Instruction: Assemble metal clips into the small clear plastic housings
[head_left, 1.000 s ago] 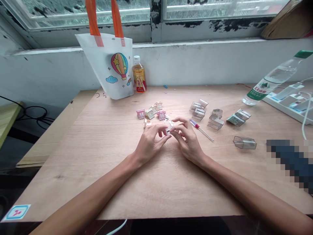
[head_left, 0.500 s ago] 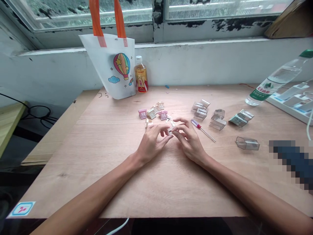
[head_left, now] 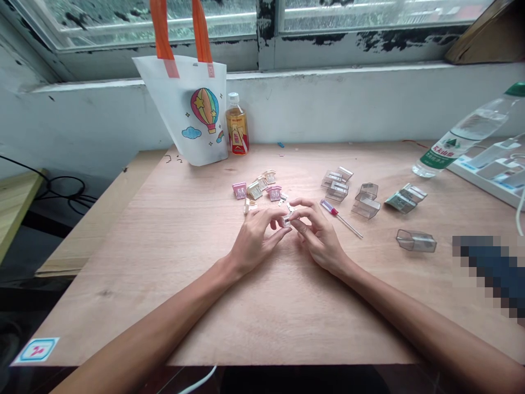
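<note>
Between my two hands is a small pale pencil sharpener body. My left hand pinches it from the left, with the thumb low. The fingertips of my right hand close on its right side and partly cover it. Just behind the fingers lie several small metal sharpener blades. Beyond those, pink, yellow and orange sharpener bodies are grouped, including a pink one at the left. A screwdriver with a clear and red handle rests to the right of my right hand.
Grey transparent sharpener shells lie at the right, one of them nearer me. At the back stand a white bag and an amber drink bottle. A water bottle leans by a white tray.
The sharpener body shows slightly more between my fingers, and its angle has changed a little. My hands stay in almost the same place.
</note>
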Tool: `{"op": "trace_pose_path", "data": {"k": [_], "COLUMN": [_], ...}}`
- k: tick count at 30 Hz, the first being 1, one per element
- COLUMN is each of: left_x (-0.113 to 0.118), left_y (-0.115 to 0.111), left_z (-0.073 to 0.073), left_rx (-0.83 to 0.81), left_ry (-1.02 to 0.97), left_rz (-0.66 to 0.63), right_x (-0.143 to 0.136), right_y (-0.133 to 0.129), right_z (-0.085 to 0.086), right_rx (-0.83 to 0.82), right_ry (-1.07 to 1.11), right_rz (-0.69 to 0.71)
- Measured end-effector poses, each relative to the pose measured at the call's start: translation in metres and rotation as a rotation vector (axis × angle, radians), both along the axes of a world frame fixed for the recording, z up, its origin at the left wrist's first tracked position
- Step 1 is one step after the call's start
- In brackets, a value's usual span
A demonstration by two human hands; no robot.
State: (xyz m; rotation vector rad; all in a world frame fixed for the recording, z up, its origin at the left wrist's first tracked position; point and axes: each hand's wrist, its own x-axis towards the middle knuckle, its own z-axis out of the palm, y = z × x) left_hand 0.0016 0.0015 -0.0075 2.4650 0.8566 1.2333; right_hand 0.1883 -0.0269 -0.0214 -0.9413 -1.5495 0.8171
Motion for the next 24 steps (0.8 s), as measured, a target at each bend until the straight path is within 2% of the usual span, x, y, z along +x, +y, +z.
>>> {"op": "trace_pose_path", "data": {"k": [13, 20, 24], "left_x": [-0.0001, -0.0012, -0.0013], "left_y": [0.0006, 0.0009, 0.001], "left_z": [-0.0002, 0.0004, 0.0001], "left_rx": [-0.024, -0.009, -0.032], "left_ry": [0.01, 0.029, 0.029], "left_rz": [-0.02, -0.033, -0.044], "right_x": [-0.0014, -0.0001, 0.0035], "right_y": [-0.0013, -0.0019, 0.0006], "right_z": [-0.0004, 0.0003, 0.0005], "right_rx": [-0.057, -0.22, -0.247], "right_ry": [0.054, 0.169, 0.159], "right_rz": [-0.009, 0.09, 0.097]}}
